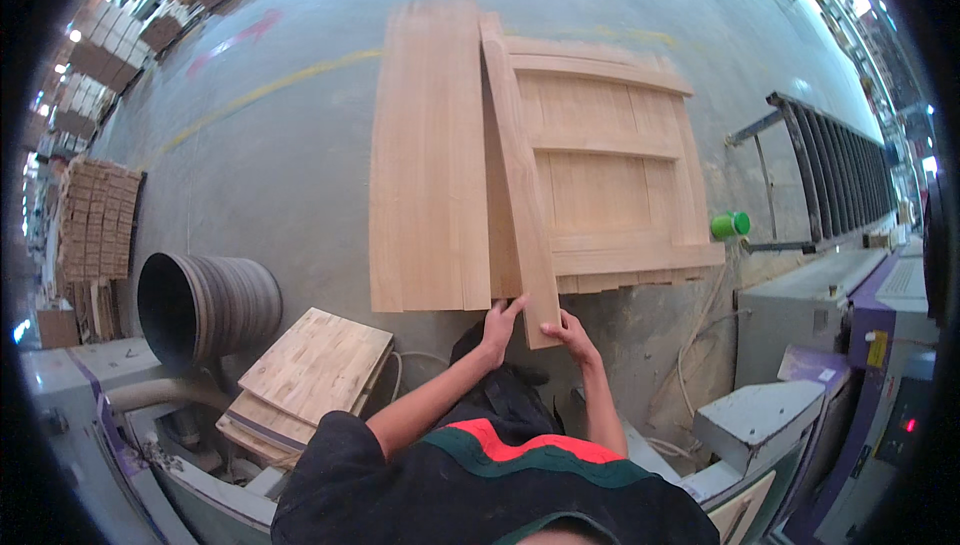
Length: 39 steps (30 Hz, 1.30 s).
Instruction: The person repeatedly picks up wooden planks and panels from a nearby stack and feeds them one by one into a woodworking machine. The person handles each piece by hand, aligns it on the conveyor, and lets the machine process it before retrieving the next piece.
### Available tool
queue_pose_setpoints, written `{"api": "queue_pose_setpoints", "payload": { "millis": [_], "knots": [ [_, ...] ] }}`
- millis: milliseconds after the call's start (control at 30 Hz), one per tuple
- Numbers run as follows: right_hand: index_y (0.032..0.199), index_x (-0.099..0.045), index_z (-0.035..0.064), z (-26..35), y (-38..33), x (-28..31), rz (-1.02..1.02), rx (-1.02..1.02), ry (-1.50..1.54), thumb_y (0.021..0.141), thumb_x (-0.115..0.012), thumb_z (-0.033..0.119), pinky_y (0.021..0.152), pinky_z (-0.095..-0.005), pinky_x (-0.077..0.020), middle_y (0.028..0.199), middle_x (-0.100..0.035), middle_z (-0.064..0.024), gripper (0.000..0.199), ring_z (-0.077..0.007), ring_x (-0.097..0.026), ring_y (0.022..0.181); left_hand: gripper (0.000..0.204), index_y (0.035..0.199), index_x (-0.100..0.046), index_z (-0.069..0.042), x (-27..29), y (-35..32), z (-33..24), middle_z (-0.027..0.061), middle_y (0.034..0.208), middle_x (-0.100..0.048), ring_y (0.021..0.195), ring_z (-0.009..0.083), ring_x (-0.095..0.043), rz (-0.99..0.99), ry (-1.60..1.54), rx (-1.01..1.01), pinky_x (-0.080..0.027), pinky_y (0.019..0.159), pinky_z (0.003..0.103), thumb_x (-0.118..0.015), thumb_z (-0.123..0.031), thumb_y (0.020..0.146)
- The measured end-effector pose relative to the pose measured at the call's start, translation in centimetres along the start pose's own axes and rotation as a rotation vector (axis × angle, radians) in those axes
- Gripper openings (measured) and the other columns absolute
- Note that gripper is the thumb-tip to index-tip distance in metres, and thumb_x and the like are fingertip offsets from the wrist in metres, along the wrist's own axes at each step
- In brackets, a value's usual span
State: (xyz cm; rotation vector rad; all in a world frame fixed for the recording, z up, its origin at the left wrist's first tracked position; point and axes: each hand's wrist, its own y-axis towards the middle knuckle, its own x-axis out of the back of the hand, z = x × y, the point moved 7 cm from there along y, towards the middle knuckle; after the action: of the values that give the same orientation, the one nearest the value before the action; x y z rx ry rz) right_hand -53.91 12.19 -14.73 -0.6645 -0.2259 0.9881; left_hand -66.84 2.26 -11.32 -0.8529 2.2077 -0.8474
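Note:
A long narrow wooden board [522,185] lies tilted, its near end toward me and its far end reaching the top of the stacks. My right hand [574,337] grips the near end from the right, thumb on its upper face. At the left edge of that same end, my left hand [500,330] has its fingers curled against the wood; their tips are partly hidden. To the left of the board is a stack of wide planks [430,165]. On its right, several narrower boards [610,150] lie lengthwise and crosswise on a pile.
Wood panels [315,365] are stacked at my left beside a wide dark round tube [225,300]. A green jar [730,225] stands right of the pile, near a black slatted rack [825,170]. Grey and purple machinery [865,315] flanks me. Timber stacks [100,215] stand far left.

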Motion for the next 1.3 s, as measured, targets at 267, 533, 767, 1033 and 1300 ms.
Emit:
{"api": "queue_pose_setpoints", "payload": {
  "millis": [267,533,767,1033,1300],
  "knots": [
    [0.126,-0.046,-0.0004,-4.4,-13.3,3.0,-0.273,-0.057,-0.212,0.056,-0.085,0.039,0.094,-0.0356,-0.041,0.115,-0.056,-0.0114,0.089,-0.0221,-0.053,0.108,0.068,0.127,-0.048,-0.008,-4.6,6.3,-1.3,0.0117,0.116,-0.058,0.106,0.0258,-0.056,0.277,-0.44,-0.054,-0.042,0.095,0.042,-0.05,-0.06,0.085],
    [0.127,-0.034,-0.0025,-2.0,-27.0,3.1,-0.656,-0.102,-0.556,0.046,-0.085,0.04,0.099,-0.0454,-0.0352,0.119,-0.042,-0.0206,0.105,-0.0363,-0.041,0.115,0.078,0.128,-0.048,-0.009,-10.7,4.5,2.3,0.0113,0.115,-0.058,0.105,0.0298,-0.057,0.505,-0.753,0.159,-0.048,0.091,0.048,-0.064,-0.061,0.071],
    [0.128,-0.027,-0.0029,-0.8,-34.0,-1.4,-1.036,-0.083,-0.635,0.046,-0.083,0.033,0.101,-0.0527,-0.0266,0.121,-0.035,-0.0249,0.105,-0.0412,-0.033,0.116,0.088,0.133,-0.043,-0.011,-18.6,0.2,3.9,0.0123,0.122,-0.055,0.111,0.0321,-0.054,0.735,-0.675,0.333,-0.047,0.092,0.051,-0.065,-0.065,0.068],
    [0.132,-0.026,-0.0024,-0.3,-44.5,-6.0,-1.653,-0.158,-0.742,0.048,-0.08,0.035,0.096,-0.0564,-0.0289,0.121,-0.035,-0.0254,0.106,-0.0434,-0.034,0.115,0.104,0.137,-0.037,-0.016,-33.5,-10.2,10.1,0.0158,0.117,-0.054,0.107,0.0346,-0.054,1.188,-0.601,0.653,-0.043,0.094,0.054,-0.063,-0.079,0.058],
    [0.132,-0.027,-0.0027,1.5,-55.4,-12.3,-1.993,-0.424,-0.516,0.055,-0.078,0.036,0.094,-0.0568,-0.0296,0.121,-0.036,-0.0255,0.1,-0.0434,-0.035,0.113,0.097,0.137,-0.04,-0.017,-40.6,-22.8,22.0,0.0079,0.134,-0.047,0.119,0.0323,-0.046,1.386,-0.357,0.984,-0.04,0.098,0.051,-0.054,-0.08,0.065]
  ]
}}
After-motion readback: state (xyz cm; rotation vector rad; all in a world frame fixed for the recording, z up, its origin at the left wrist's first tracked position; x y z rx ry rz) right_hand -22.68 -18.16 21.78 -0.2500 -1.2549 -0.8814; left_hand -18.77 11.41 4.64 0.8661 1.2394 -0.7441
